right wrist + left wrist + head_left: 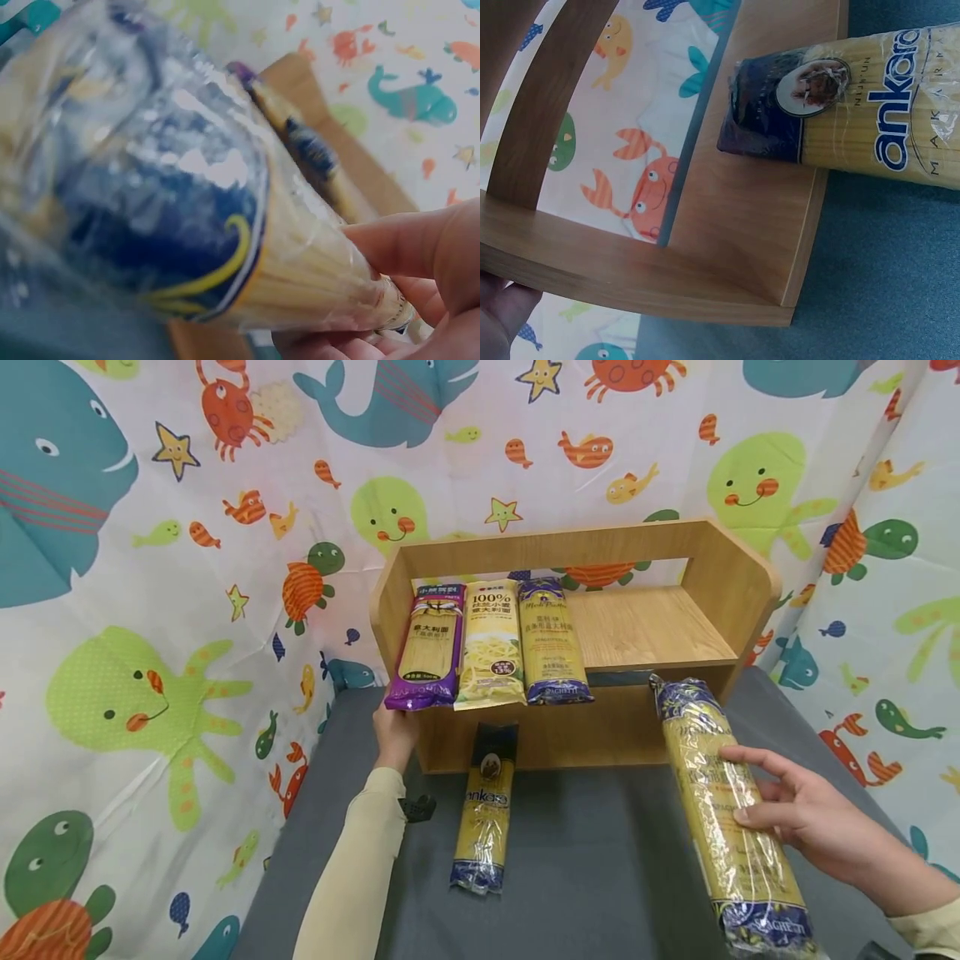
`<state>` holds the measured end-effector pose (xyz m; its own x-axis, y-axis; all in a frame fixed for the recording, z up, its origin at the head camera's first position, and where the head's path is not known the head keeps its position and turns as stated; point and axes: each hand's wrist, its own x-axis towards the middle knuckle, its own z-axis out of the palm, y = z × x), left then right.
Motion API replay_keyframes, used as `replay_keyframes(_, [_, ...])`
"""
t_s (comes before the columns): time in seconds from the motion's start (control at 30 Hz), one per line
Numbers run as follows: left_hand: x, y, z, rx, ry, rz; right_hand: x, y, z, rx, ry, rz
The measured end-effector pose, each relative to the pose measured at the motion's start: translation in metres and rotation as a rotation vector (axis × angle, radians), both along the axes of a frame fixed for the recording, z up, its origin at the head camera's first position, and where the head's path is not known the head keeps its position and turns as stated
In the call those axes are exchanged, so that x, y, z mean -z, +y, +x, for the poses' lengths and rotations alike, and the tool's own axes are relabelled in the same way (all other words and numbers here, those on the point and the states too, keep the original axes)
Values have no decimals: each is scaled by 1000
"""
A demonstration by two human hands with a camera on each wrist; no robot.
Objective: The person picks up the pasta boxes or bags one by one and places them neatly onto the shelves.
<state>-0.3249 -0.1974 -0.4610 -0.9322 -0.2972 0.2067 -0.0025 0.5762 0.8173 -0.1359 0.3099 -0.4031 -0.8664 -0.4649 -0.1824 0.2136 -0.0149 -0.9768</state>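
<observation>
My right hand (810, 818): grips the spaghetti packet (716, 810) with thumb and fingers; the packet slants in front of the right side of the wooden shelf (637, 627); its wrapper looks slippery, so a weak pinch could let it slip
Spaghetti packet's top end: near the shelf's front edge; it could bump there if I push too low
My left hand (395, 739): by the shelf's left side; most fingers are hidden, so I can't tell if they hold on; a hard push could tip the shelf
Three packets (491, 643): poke over the edge; a knock could drop one
Ankara packet (483, 818): lies below; a falling packet could hit it
</observation>
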Motion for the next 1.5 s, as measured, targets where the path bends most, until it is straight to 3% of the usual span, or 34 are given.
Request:
replay_keyframes(0.2, [1,-3,0,-10,7,-13,-37,-7,-20,8,50,-60])
replay_keyframes(0.37, [3,-6,3,-17,3,-11,-65,-25,-53,122,38,156])
replay_keyframes(0.5, [6,-7,5,-29,1,-7,-78,-46,-82,161,42,305])
replay_keyframes(0.63, [11,-7,7,-38,-25,33,-85,-67,-108,165,52,373])
replay_keyframes(0.77, [14,-6,9,-44,-1,15,-89,-84,-130,165,58,411])
replay_keyframes(0.9, [12,-5,7,-36,30,6,-92,-97,-152,160,98,438])
replay_keyframes(1.03, [8,-2,5,-38,12,5,-96,-105,-171,157,141,467])
replay_keyframes(1.23, [4,2,2,-42,-1,-4,-101,-112,-188,177,152,485])
replay_keyframes(1.5, [1,0,-2,-34,14,-8,-109,-118,-200,168,180,576])
